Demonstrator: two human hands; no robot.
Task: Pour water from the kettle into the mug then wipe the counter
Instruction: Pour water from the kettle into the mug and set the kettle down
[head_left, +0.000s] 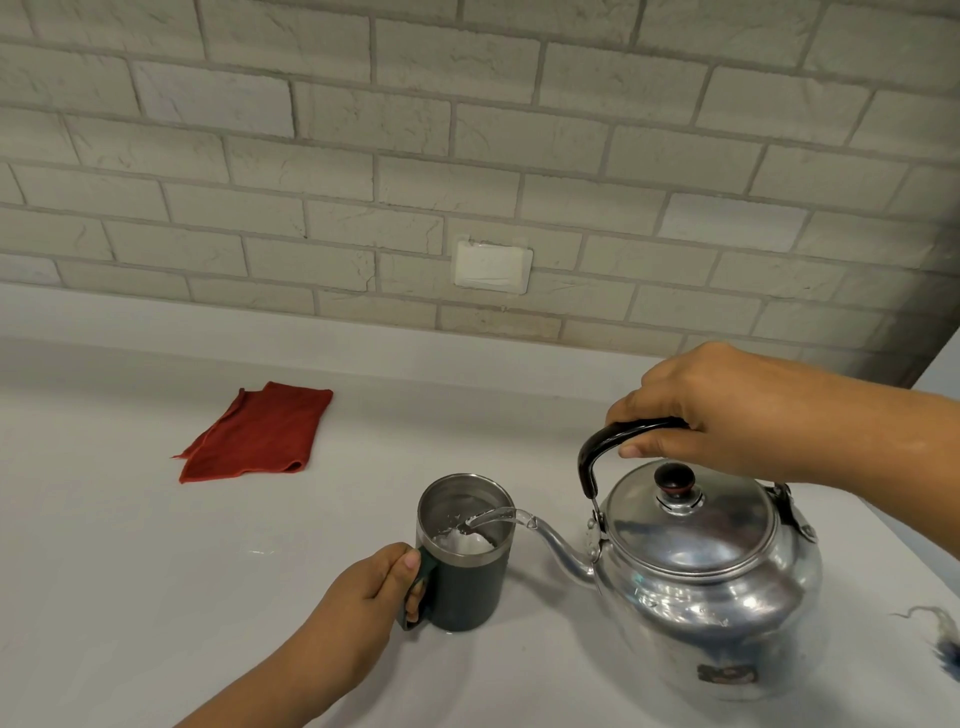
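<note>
A shiny metal kettle (711, 582) with a black handle is tilted to the left, and my right hand (717, 410) grips that handle from above. A thin stream of water runs from its spout into a dark green mug (467, 587) with a steel inside, which stands on the white counter (156, 597). My left hand (363, 592) holds the mug's handle on its left side. Water is splashing inside the mug. A folded red cloth (260, 434) lies flat on the counter, farther back and to the left.
A pale brick wall with a taped-over socket plate (492, 264) rises behind the counter. A small wet patch (260, 552) glints left of the mug. A dark smudge (940, 649) marks the counter's right edge.
</note>
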